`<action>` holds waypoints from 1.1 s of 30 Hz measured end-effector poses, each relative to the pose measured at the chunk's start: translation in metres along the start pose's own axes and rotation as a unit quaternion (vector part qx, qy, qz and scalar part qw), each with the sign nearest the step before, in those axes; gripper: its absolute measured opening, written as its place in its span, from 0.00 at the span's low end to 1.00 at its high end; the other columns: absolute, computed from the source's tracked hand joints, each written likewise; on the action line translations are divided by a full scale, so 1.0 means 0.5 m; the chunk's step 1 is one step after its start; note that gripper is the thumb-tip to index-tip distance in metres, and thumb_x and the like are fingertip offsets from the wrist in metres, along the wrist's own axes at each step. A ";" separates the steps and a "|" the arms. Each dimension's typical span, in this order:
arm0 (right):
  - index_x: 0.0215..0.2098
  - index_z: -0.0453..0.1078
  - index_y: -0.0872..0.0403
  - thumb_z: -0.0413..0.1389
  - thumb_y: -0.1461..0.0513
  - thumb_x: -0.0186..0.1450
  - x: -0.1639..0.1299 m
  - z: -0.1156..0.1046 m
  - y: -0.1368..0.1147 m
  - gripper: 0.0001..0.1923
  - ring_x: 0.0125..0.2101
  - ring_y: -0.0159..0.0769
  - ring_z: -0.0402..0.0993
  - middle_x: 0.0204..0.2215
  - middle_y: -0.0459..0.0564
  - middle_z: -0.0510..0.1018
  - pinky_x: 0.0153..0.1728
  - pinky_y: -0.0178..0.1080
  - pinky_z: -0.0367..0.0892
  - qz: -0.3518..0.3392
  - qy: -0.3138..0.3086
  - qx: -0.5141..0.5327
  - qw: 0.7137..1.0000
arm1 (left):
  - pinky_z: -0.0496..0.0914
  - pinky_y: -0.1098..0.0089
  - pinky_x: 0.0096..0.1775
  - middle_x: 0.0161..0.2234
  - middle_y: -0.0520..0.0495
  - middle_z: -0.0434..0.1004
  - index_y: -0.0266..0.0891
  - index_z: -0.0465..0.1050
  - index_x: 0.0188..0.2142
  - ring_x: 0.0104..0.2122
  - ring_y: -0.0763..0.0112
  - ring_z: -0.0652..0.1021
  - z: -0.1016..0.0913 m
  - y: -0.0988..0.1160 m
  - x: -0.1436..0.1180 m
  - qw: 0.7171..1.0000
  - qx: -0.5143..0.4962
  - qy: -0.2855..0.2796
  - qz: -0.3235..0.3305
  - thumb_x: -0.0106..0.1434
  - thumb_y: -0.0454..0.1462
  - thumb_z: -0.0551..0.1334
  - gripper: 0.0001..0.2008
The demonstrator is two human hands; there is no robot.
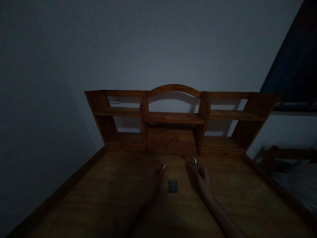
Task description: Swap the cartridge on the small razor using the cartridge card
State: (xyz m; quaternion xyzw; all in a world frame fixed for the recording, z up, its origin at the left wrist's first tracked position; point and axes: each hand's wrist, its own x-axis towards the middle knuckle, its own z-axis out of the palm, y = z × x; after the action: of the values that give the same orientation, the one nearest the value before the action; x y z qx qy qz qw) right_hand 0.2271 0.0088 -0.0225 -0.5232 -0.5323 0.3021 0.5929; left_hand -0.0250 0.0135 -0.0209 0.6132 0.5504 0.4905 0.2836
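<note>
My right hand [203, 181] rests on the wooden desk [99, 198] and holds a slim metal pen-like tool [195, 162] that points away from me. My left hand [156, 173] lies on the desk to the left, and something small and white [163, 166] shows at its fingertips. Between the two hands, a small dark blister strip with rows of cells [173, 186] lies flat on the desk. The room is dim and fine detail is hard to make out.
A wooden hutch with shelves and an arched top [174, 114] stands at the back of the desk against a plain wall. A thin cable [173, 140] hangs in its middle bay. A bed and a dark panel [294, 66] are at the right.
</note>
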 end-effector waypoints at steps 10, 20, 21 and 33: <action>0.44 0.72 0.57 0.54 0.47 0.62 -0.001 0.001 -0.002 0.23 0.39 0.46 0.73 0.38 0.54 0.78 0.40 0.42 0.66 0.024 -0.061 -0.018 0.998 | 0.70 0.57 0.49 0.42 0.43 0.79 0.38 0.75 0.43 0.44 0.58 0.78 0.015 -0.030 0.011 0.997 -0.055 -0.030 -0.045 0.60 0.48 0.60 0.18; 0.37 0.76 0.58 0.60 0.47 0.57 -0.034 0.040 -0.060 0.23 0.26 0.34 0.68 0.26 0.47 0.75 0.25 0.33 0.60 0.116 -0.194 0.063 0.972 | 0.68 0.59 0.53 0.49 0.45 0.74 0.47 0.68 0.55 0.50 0.65 0.72 0.044 0.038 -0.036 0.965 0.094 -0.113 0.216 0.68 0.39 0.51 0.18; 0.37 0.77 0.57 0.60 0.47 0.57 -0.037 0.043 -0.065 0.22 0.27 0.34 0.68 0.27 0.47 0.75 0.26 0.33 0.60 0.113 -0.204 0.074 0.970 | 0.68 0.59 0.52 0.49 0.45 0.74 0.48 0.66 0.57 0.49 0.65 0.72 0.047 0.038 -0.040 0.956 0.108 -0.134 0.236 0.69 0.38 0.51 0.18; 0.38 0.75 0.57 0.65 0.51 0.54 -0.024 0.022 -0.053 0.21 0.24 0.33 0.69 0.25 0.48 0.75 0.25 0.34 0.63 0.212 -0.100 0.221 0.946 | 0.73 0.68 0.46 0.49 0.48 0.73 0.50 0.61 0.60 0.45 0.69 0.76 0.051 0.035 -0.047 0.932 0.266 -0.109 0.220 0.69 0.41 0.50 0.20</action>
State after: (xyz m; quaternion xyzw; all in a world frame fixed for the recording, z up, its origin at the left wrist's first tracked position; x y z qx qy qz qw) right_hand 0.2086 -0.0061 -0.0027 -0.4465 -0.3855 0.5823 0.5594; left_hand 0.0070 -0.0082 -0.0215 0.8216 0.4780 0.3058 0.0536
